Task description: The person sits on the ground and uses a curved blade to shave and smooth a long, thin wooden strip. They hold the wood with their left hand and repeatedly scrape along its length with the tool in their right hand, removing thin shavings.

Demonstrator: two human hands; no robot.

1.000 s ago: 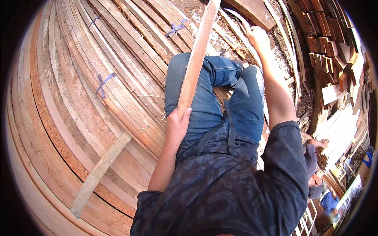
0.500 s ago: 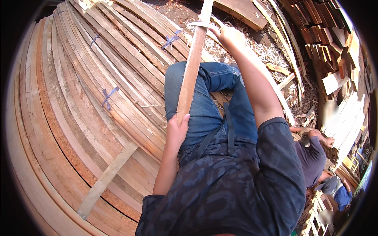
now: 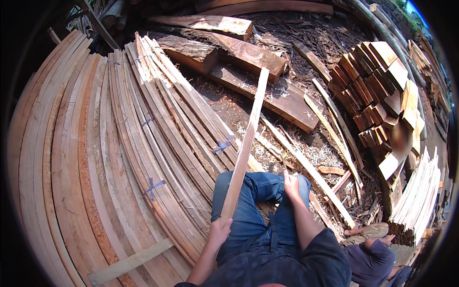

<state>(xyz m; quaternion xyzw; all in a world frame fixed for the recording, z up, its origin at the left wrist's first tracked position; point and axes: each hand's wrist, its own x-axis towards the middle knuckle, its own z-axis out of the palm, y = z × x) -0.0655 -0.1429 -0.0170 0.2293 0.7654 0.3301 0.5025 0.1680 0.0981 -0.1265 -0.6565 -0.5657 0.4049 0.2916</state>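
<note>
My left hand [image 3: 220,232] is closed around the near end of a long, flat wooden slat [image 3: 246,150]. The slat leans across my left thigh and points up and away from me. Its far end is in front of a thick timber. My right hand [image 3: 290,186] is a closed fist at my right knee, apart from the slat. Just above the fist shows a thin, narrow part of a bladed tool [image 3: 285,165]; most of it is hidden or too small to make out.
Long boards [image 3: 71,158], some bundled with blue ties [image 3: 154,188], fill the left side. A short batten [image 3: 131,261] lies across them. Thick timbers [image 3: 267,95] and shavings [image 3: 306,148] lie ahead. Stacked lumber [image 3: 373,95] stands right; another person [image 3: 368,260] sits lower right.
My right hand has drawn the blade off the slat and come back to my right knee. The left hand still grips the slat. My view has tilted up, showing more ground ahead.
</note>
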